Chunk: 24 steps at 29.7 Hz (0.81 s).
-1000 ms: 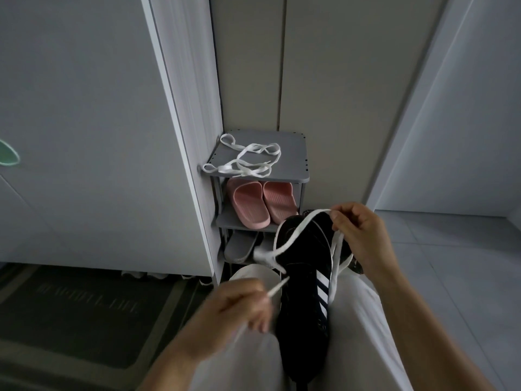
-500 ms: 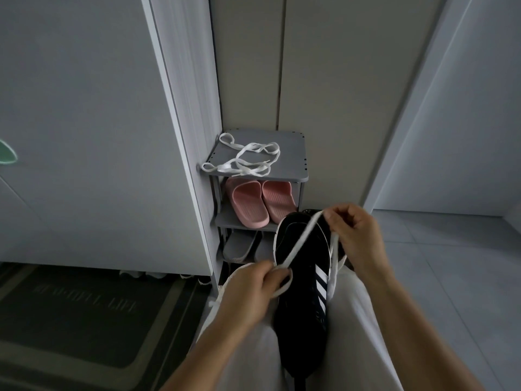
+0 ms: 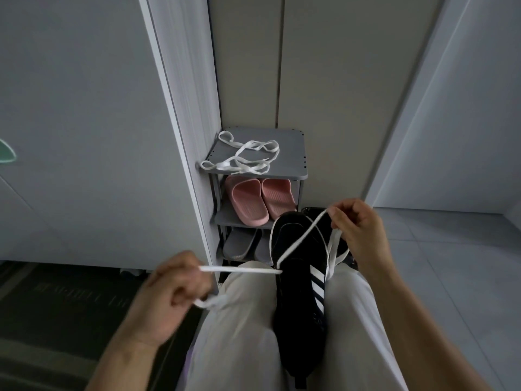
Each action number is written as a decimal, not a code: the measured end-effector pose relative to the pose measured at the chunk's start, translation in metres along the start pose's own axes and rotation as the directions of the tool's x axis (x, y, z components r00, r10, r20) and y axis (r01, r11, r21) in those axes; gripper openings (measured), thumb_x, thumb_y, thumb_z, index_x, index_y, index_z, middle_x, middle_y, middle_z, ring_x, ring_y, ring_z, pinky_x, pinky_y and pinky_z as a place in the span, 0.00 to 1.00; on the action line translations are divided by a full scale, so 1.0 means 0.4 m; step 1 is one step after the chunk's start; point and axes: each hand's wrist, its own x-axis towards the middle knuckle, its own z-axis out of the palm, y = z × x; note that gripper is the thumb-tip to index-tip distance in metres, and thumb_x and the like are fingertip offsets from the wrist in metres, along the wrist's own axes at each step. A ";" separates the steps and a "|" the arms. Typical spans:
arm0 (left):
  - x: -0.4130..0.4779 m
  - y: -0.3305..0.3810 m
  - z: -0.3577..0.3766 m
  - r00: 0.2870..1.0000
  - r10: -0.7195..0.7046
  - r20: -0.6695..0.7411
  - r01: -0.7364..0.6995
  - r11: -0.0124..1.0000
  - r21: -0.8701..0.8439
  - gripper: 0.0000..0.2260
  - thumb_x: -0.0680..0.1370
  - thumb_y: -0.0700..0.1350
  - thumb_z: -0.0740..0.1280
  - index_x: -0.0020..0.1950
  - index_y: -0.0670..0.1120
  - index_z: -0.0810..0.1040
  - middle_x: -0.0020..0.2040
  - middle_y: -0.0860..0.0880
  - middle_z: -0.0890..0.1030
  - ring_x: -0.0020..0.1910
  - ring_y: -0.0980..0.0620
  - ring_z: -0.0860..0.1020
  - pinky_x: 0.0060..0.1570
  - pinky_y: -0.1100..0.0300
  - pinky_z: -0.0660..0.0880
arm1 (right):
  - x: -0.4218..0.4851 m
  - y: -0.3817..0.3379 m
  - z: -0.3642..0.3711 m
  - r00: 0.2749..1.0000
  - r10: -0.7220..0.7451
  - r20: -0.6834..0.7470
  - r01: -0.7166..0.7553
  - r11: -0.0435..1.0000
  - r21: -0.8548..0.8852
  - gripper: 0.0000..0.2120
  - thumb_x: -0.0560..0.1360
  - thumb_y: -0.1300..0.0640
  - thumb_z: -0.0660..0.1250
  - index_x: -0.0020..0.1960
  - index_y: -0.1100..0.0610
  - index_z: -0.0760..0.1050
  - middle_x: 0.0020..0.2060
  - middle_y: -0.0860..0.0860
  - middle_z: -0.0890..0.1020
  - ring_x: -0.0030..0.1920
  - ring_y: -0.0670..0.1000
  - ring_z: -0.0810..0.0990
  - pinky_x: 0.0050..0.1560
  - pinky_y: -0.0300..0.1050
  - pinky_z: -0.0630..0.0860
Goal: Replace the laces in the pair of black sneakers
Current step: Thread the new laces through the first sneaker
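Note:
A black sneaker [image 3: 300, 292] with white side stripes lies wedged between my legs, toe pointing away. A white lace [image 3: 298, 244] runs through it. My left hand [image 3: 172, 289] grips one end of that lace, pulled taut to the left of the shoe. My right hand [image 3: 358, 224] pinches the other part of the lace above the shoe's right side, with a loop hanging below the fingers. Another white lace [image 3: 242, 159] lies loose on top of the grey shoe rack [image 3: 293, 142]. A second dark shoe [image 3: 310, 211] peeks out behind the sneaker, mostly hidden.
The rack stands in the corner between a white door frame [image 3: 180, 136] and a beige wall. Pink slippers [image 3: 260, 200] sit on its middle shelf, grey slippers [image 3: 242, 244] below. A dark doormat [image 3: 70, 300] lies left; grey floor tiles [image 3: 451, 263] stretch right.
My left hand took the lace at the shoe's left side and pulled it out leftwards, drawing it taut. My right hand stayed above the shoe, holding its part.

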 end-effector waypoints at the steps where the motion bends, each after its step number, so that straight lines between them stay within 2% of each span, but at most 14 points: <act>1: -0.002 -0.002 -0.034 0.998 -0.009 -0.054 0.016 0.990 0.137 0.14 0.65 0.52 0.70 0.24 0.49 0.68 0.22 0.49 0.60 0.23 0.51 0.60 0.29 0.60 0.60 | -0.005 -0.002 -0.001 1.000 -0.005 0.024 0.005 1.000 0.013 0.04 0.75 0.61 0.66 0.42 0.54 0.76 0.29 0.46 0.77 0.25 0.39 0.71 0.27 0.28 0.66; 2: 0.003 -0.014 -0.066 0.994 -0.066 -0.084 0.092 0.929 0.359 0.15 0.66 0.55 0.70 0.26 0.50 0.70 0.23 0.51 0.65 0.24 0.52 0.65 0.31 0.61 0.65 | -0.010 -0.006 -0.001 0.999 -0.009 0.053 0.008 1.000 0.024 0.04 0.75 0.62 0.66 0.42 0.55 0.76 0.28 0.45 0.77 0.24 0.40 0.70 0.26 0.28 0.65; 3: 0.011 -0.029 -0.083 0.980 -0.186 -0.077 0.192 0.752 0.630 0.12 0.69 0.57 0.69 0.30 0.53 0.73 0.28 0.53 0.72 0.28 0.55 0.71 0.36 0.63 0.70 | -0.015 -0.008 -0.001 0.997 -0.010 0.083 0.007 0.999 0.037 0.05 0.75 0.63 0.66 0.42 0.55 0.76 0.27 0.44 0.77 0.24 0.40 0.70 0.26 0.28 0.65; 4: 0.018 -0.045 -0.084 0.939 -0.334 -0.081 0.254 0.516 0.818 0.08 0.71 0.59 0.67 0.36 0.58 0.75 0.37 0.56 0.76 0.36 0.59 0.75 0.42 0.65 0.72 | -0.019 -0.008 -0.001 0.994 -0.009 0.109 0.003 0.999 0.052 0.05 0.74 0.63 0.66 0.42 0.55 0.76 0.27 0.44 0.77 0.24 0.40 0.69 0.26 0.28 0.65; 5: 0.028 -0.062 -0.074 0.915 -0.396 -0.082 0.236 0.356 0.904 0.06 0.72 0.62 0.64 0.44 0.61 0.74 0.45 0.58 0.76 0.43 0.63 0.75 0.46 0.68 0.72 | -0.022 -0.008 -0.001 0.992 -0.008 0.128 -0.001 0.998 0.068 0.06 0.74 0.64 0.66 0.41 0.55 0.77 0.27 0.44 0.77 0.25 0.40 0.69 0.26 0.29 0.65; 6: 0.040 -0.076 -0.050 0.929 -0.366 -0.058 0.184 0.322 0.929 0.10 0.72 0.63 0.61 0.50 0.62 0.73 0.49 0.60 0.74 0.47 0.65 0.74 0.48 0.70 0.71 | -0.025 -0.007 -0.002 0.990 -0.009 0.141 -0.003 0.996 0.086 0.06 0.74 0.65 0.66 0.41 0.56 0.77 0.28 0.45 0.77 0.25 0.40 0.69 0.27 0.29 0.66; 9: 0.082 -0.082 0.079 0.989 -0.120 -0.087 0.139 0.559 0.817 0.16 0.74 0.60 0.59 0.54 0.53 0.76 0.47 0.60 0.77 0.46 0.66 0.75 0.46 0.74 0.69 | -0.031 -0.012 -0.007 0.992 0.013 0.129 -0.034 0.986 0.163 0.06 0.75 0.64 0.64 0.41 0.57 0.77 0.27 0.45 0.77 0.26 0.41 0.69 0.26 0.30 0.66; 10: 0.097 -0.088 0.123 0.996 -0.058 -0.069 0.090 0.567 0.819 0.18 0.73 0.61 0.58 0.51 0.50 0.77 0.44 0.57 0.78 0.44 0.61 0.77 0.46 0.70 0.70 | -0.032 -0.013 -0.010 0.994 0.026 0.111 -0.046 0.981 0.186 0.06 0.75 0.62 0.64 0.41 0.57 0.77 0.26 0.45 0.76 0.25 0.41 0.69 0.26 0.30 0.66; 13: 0.117 -0.113 0.194 0.996 0.083 0.042 -0.072 0.414 0.907 0.17 0.77 0.58 0.61 0.42 0.45 0.76 0.36 0.50 0.79 0.39 0.50 0.78 0.45 0.57 0.68 | -0.031 -0.018 -0.022 0.996 0.039 0.079 -0.056 0.974 0.220 0.05 0.75 0.61 0.65 0.40 0.56 0.76 0.25 0.45 0.75 0.25 0.41 0.69 0.25 0.30 0.66; 16: 0.101 -0.118 0.198 0.944 0.207 0.256 -0.303 0.245 0.921 0.13 0.75 0.53 0.57 0.34 0.49 0.70 0.28 0.53 0.72 0.28 0.54 0.71 0.40 0.58 0.69 | -0.032 -0.015 -0.031 0.996 0.045 0.073 -0.061 0.970 0.237 0.06 0.75 0.63 0.65 0.40 0.57 0.76 0.26 0.45 0.75 0.25 0.41 0.69 0.25 0.30 0.66; 18: 0.067 -0.114 0.205 0.913 0.160 0.374 -0.403 0.226 0.887 0.11 0.75 0.51 0.56 0.32 0.52 0.63 0.25 0.56 0.62 0.27 0.57 0.63 0.39 0.61 0.68 | -0.037 -0.012 -0.026 0.994 0.040 0.103 -0.064 0.970 0.236 0.06 0.75 0.65 0.64 0.41 0.57 0.76 0.27 0.46 0.77 0.26 0.41 0.70 0.25 0.30 0.66; 20: 0.031 -0.126 0.199 0.902 0.067 0.427 -0.432 0.180 0.884 0.13 0.75 0.50 0.56 0.31 0.51 0.60 0.26 0.56 0.60 0.28 0.56 0.61 0.40 0.63 0.64 | -0.046 -0.012 -0.013 0.982 0.029 0.185 -0.068 0.976 0.206 0.07 0.75 0.67 0.63 0.42 0.58 0.76 0.26 0.45 0.77 0.26 0.40 0.72 0.26 0.29 0.66; 22: 0.001 -0.142 0.164 0.929 -0.043 0.368 -0.351 0.222 0.910 0.14 0.74 0.51 0.56 0.30 0.50 0.60 0.25 0.54 0.63 0.28 0.56 0.63 0.43 0.64 0.63 | -0.058 -0.009 -0.003 0.957 0.035 0.287 -0.069 0.991 0.111 0.08 0.75 0.68 0.63 0.42 0.57 0.76 0.25 0.45 0.77 0.27 0.40 0.73 0.27 0.29 0.68; 24: -0.013 -0.141 0.109 0.966 -0.030 0.257 -0.235 0.308 0.922 0.13 0.72 0.53 0.57 0.30 0.49 0.64 0.25 0.55 0.68 0.27 0.57 0.67 0.43 0.67 0.66 | -0.065 -0.004 -0.002 0.924 0.058 0.377 -0.046 0.998 -0.039 0.07 0.75 0.66 0.64 0.43 0.55 0.77 0.27 0.45 0.79 0.30 0.41 0.74 0.31 0.30 0.70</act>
